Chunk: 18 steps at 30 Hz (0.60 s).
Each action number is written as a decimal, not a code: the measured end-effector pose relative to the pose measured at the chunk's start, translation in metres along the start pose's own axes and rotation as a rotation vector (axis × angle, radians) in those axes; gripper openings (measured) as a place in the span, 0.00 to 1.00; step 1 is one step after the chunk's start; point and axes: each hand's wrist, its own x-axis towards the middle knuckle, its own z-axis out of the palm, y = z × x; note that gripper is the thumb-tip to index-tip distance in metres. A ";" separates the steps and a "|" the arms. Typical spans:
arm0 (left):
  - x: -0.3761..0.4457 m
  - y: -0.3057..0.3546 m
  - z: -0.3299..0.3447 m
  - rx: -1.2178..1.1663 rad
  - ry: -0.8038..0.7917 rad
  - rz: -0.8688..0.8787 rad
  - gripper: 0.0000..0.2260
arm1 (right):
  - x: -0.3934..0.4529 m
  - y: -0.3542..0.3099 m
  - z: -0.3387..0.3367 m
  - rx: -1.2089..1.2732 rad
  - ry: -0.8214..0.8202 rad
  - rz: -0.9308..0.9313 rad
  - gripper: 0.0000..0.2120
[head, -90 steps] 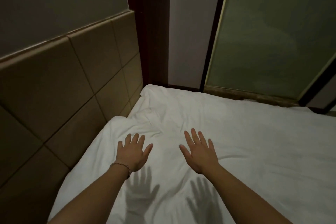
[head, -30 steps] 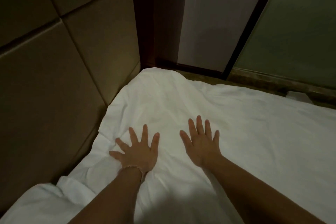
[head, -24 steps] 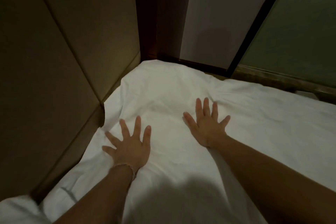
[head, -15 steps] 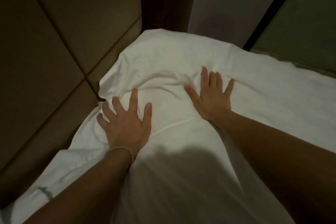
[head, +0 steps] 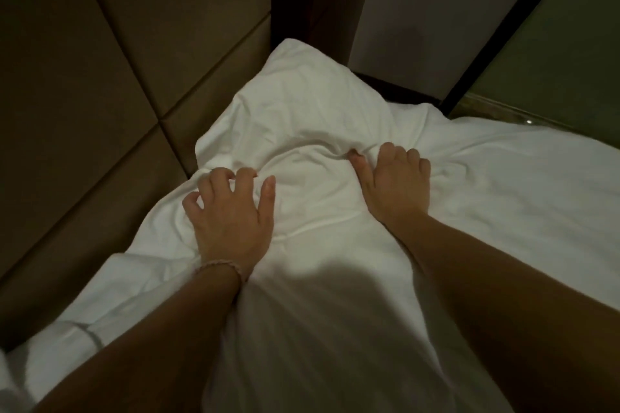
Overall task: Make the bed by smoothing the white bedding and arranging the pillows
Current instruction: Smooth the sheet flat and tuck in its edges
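White bedding (head: 335, 198) is bunched at the bed's far corner, against the padded headboard (head: 110, 84). We've got both arms stretched forward, palms down. Left hand (head: 231, 211) and right hand (head: 396, 181) both have fingers curled, gathering folds of fabric between them. Bracelet (head: 221, 266) on left wrist; glass panel (head: 553, 54) beyond.

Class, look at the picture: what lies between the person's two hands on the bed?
Head view: only white bedding, bunched into a raised fold between left hand and right hand.
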 end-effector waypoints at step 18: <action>-0.023 0.003 -0.053 -0.030 -0.201 0.089 0.36 | -0.108 0.021 -0.057 -0.048 -0.167 -0.075 0.49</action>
